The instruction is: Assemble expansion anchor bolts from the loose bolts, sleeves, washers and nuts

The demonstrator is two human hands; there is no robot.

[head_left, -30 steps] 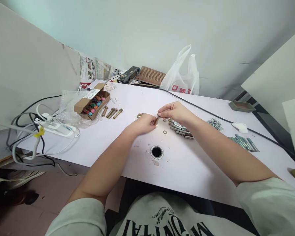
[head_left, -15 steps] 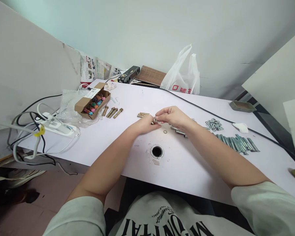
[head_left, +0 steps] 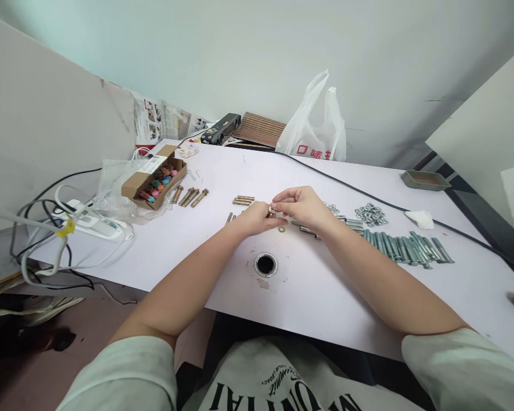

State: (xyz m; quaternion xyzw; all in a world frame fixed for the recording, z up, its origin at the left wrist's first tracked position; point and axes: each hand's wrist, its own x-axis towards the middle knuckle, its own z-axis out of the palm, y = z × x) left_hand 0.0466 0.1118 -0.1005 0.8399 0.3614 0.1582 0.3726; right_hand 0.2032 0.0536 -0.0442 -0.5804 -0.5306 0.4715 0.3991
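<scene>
My left hand [head_left: 257, 219] is closed around a gold-coloured bolt [head_left: 270, 212], with only its end showing between thumb and fingers. Pinched at that end, the fingertips of my right hand [head_left: 303, 208] hold a small nut-like metal piece, mostly hidden. A flat washer [head_left: 281, 229] lies on the table just below the hands. Behind my left hand are several gold-coloured metal rods [head_left: 243, 200]. Silver rods [head_left: 304, 229] lie partly under my right hand. Farther left, several gold-coloured bolts with sleeves [head_left: 191, 197] rest side by side.
To the right lie a row of silver bolts [head_left: 405, 248] and a heap of nuts [head_left: 370, 214]. A cardboard box [head_left: 139, 185] of colourful caps and a power strip [head_left: 98, 222] are left. A black cable [head_left: 342, 184] crosses the white table [head_left: 325, 297], which has a round hole [head_left: 266, 264].
The view has shifted slightly, so most things appear a little further left. Both hands stay together at the bolt, the right fingertips still pinching at its end.
</scene>
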